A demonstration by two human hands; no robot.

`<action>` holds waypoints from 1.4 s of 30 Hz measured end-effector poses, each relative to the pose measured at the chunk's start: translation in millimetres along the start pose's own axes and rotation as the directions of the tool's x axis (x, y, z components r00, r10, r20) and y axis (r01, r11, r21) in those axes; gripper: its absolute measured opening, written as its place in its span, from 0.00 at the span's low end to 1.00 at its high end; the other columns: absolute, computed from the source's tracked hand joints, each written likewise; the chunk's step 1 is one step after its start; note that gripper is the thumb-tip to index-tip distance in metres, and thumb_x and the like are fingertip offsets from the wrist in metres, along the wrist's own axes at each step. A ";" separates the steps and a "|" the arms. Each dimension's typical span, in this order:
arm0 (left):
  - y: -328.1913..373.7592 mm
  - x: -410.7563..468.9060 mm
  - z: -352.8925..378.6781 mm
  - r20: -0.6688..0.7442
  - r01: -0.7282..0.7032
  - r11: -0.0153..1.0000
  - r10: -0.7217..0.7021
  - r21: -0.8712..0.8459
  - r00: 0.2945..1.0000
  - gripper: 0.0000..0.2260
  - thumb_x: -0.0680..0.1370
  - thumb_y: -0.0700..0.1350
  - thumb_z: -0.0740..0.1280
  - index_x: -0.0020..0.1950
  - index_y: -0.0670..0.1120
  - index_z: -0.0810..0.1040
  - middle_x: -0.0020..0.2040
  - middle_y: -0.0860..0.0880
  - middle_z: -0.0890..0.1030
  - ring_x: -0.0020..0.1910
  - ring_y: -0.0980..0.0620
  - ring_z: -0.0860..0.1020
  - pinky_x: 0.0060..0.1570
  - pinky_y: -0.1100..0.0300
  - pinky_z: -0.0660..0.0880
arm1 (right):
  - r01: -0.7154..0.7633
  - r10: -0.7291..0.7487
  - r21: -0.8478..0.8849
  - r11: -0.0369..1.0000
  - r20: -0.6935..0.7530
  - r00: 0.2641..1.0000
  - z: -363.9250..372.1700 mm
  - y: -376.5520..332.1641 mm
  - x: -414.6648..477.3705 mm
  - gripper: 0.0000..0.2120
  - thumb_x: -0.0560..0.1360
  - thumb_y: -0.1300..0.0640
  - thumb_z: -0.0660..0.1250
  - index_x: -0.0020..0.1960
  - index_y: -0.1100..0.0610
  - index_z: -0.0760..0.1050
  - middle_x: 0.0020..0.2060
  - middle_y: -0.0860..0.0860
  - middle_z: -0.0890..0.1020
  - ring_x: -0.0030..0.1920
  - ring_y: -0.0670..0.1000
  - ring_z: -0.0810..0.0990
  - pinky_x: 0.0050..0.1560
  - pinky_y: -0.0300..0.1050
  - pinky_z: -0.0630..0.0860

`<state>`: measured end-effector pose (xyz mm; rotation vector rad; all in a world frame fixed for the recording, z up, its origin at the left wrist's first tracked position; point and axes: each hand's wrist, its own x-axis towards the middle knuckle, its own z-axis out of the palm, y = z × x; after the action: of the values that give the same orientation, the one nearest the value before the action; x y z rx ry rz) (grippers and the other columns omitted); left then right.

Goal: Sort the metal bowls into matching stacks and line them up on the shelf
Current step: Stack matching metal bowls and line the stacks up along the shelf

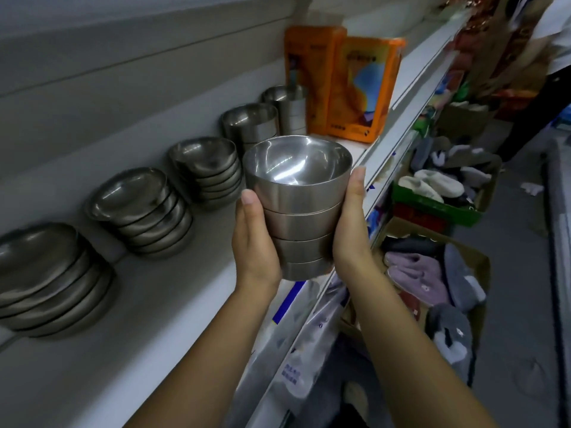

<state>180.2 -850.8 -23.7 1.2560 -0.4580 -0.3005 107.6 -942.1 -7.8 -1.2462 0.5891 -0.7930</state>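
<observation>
Two orange boxes stand at the far end of the shelf; their printing is too blurred to read. The blue-and-white tags along the shelf's front edge are likewise unreadable.

Along the back of the shelf, running from 8 o'clock up toward 12 o'clock, you have five stacks in a row: three stacks of shallow dishes, then a stack of straight-sided bowls, then a taller, narrower stack just beside the orange boxes. None of these touches the stack in your hands, though the held stack overlaps the lower edge of the straight-sided stack in this view.

Below the shelf, at 3 to 4 o'clock, cardboard cartons hold slippers in grey, lilac and white. A second person stands at 1 o'clock, partly cut off by the frame.

At centre, you hold a stack of four nested metal bowls upright, raised above the front edge of the shelf. Your left hand presses flat against its left wall, thumb pointing up near the top bowl. Your right hand presses the right wall the same way. The grip is a two-sided clamp; the fingers behind the stack are hidden.
</observation>
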 end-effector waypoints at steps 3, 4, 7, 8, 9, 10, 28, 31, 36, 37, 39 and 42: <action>-13.3 29.6 30.0 -0.019 0.019 0.999 -0.020 -0.042 1.000 0.39 0.68 0.80 0.60 0.70 0.58 0.77 0.67 0.57 0.81 0.68 0.58 0.77 0.71 0.51 0.71 | 0.020 -0.021 0.014 1.000 0.078 0.997 -16.2 -5.7 48.2 0.28 0.65 0.19 0.52 0.51 0.31 0.81 0.52 0.34 0.85 0.54 0.34 0.81 0.59 0.41 0.73; -17.3 39.8 39.9 -0.015 0.025 0.999 -0.025 -0.048 1.000 0.41 0.66 0.82 0.61 0.72 0.58 0.76 0.68 0.56 0.80 0.69 0.56 0.77 0.71 0.50 0.71 | 0.034 -0.034 0.003 0.999 0.103 0.994 -21.5 -8.7 64.2 0.26 0.67 0.20 0.51 0.51 0.30 0.81 0.51 0.33 0.84 0.54 0.33 0.81 0.60 0.41 0.73; -32.9 70.9 72.0 -0.022 0.029 0.999 -0.029 -0.027 0.999 0.45 0.64 0.83 0.61 0.75 0.60 0.72 0.69 0.58 0.79 0.69 0.59 0.76 0.69 0.53 0.72 | 0.048 -0.041 -0.037 0.998 0.163 0.986 -40.7 -17.9 114.4 0.21 0.69 0.21 0.49 0.47 0.24 0.78 0.51 0.30 0.83 0.58 0.35 0.79 0.66 0.45 0.72; -37.5 80.8 82.5 -0.021 0.031 0.999 -0.031 -0.033 0.999 0.45 0.64 0.83 0.61 0.75 0.60 0.72 0.69 0.59 0.79 0.68 0.60 0.76 0.67 0.55 0.72 | 0.041 -0.032 -0.049 0.998 0.172 0.985 -46.9 -20.6 130.3 0.21 0.69 0.21 0.49 0.47 0.23 0.77 0.52 0.31 0.83 0.61 0.38 0.78 0.69 0.49 0.71; -41.9 90.8 93.6 -0.018 0.032 0.999 -0.033 -0.043 0.999 0.44 0.64 0.83 0.62 0.74 0.60 0.72 0.69 0.59 0.79 0.68 0.60 0.77 0.65 0.57 0.73 | 0.036 -0.026 -0.051 0.998 0.182 0.983 -53.2 -23.1 146.6 0.21 0.69 0.21 0.49 0.46 0.23 0.77 0.53 0.32 0.83 0.63 0.41 0.78 0.71 0.52 0.71; -46.6 100.6 104.7 -0.023 0.031 0.998 -0.032 -0.047 0.999 0.43 0.64 0.83 0.62 0.73 0.61 0.73 0.68 0.60 0.79 0.67 0.61 0.77 0.63 0.60 0.73 | 0.031 -0.021 -0.050 0.998 0.193 0.981 -59.3 -24.6 162.5 0.21 0.69 0.21 0.49 0.46 0.23 0.78 0.53 0.32 0.83 0.64 0.42 0.78 0.72 0.54 0.70; -125.2 224.4 208.4 -0.357 0.028 0.998 -0.008 0.053 0.934 0.23 0.69 0.77 0.54 0.58 0.70 0.71 0.49 0.80 0.77 0.50 0.81 0.74 0.45 0.81 0.70 | 0.220 -0.226 0.102 0.970 0.050 0.973 -87.8 -5.6 337.5 0.20 0.83 0.43 0.54 0.48 0.15 0.71 0.44 0.16 0.75 0.50 0.19 0.73 0.46 0.19 0.72; -131.1 238.3 214.4 -0.389 -0.001 0.996 0.037 0.094 0.921 0.21 0.72 0.75 0.54 0.59 0.68 0.71 0.49 0.82 0.75 0.51 0.82 0.73 0.44 0.84 0.68 | 0.192 -0.192 0.004 0.981 0.089 0.977 -88.1 11.5 366.7 0.11 0.76 0.30 0.54 0.46 0.19 0.75 0.47 0.24 0.81 0.54 0.28 0.78 0.63 0.43 0.76; -142.0 253.7 221.2 -0.432 -0.032 0.984 0.107 0.177 0.896 0.17 0.74 0.73 0.52 0.57 0.70 0.69 0.47 0.86 0.73 0.48 0.85 0.71 0.42 0.86 0.65 | 0.037 -0.041 -0.055 0.998 -0.069 0.997 -80.9 15.2 378.0 0.24 0.77 0.28 0.50 0.55 0.39 0.78 0.58 0.42 0.83 0.62 0.46 0.78 0.69 0.51 0.73; -144.0 255.4 222.0 -0.438 -0.049 0.979 0.132 0.196 0.889 0.17 0.75 0.72 0.52 0.58 0.69 0.68 0.47 0.86 0.72 0.48 0.85 0.71 0.43 0.86 0.65 | 0.021 -0.026 -0.061 0.998 -0.081 0.996 -81.2 17.9 378.4 0.24 0.78 0.30 0.50 0.53 0.40 0.80 0.55 0.42 0.84 0.60 0.45 0.79 0.67 0.50 0.74; -148.0 258.5 221.3 -0.446 -0.074 0.971 0.172 0.228 0.878 0.21 0.75 0.72 0.51 0.63 0.65 0.69 0.47 0.85 0.73 0.50 0.84 0.71 0.44 0.86 0.65 | 0.015 -0.021 -0.100 0.995 -0.058 0.998 -83.1 23.7 376.8 0.22 0.81 0.33 0.49 0.45 0.34 0.81 0.44 0.34 0.84 0.51 0.35 0.80 0.57 0.38 0.75; -153.0 256.5 216.4 -0.424 -0.100 0.954 0.218 0.283 0.879 0.38 0.73 0.79 0.50 0.71 0.55 0.69 0.50 0.85 0.73 0.53 0.83 0.72 0.46 0.85 0.65 | -0.016 0.014 -0.121 0.992 -0.018 1.000 -87.3 30.4 367.0 0.18 0.83 0.37 0.49 0.45 0.31 0.76 0.41 0.28 0.80 0.47 0.27 0.77 0.49 0.28 0.70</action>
<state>302.8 -1194.7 -76.0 1.4764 -0.1974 0.2021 269.2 -1282.0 -47.5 -1.3458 0.6682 -0.7647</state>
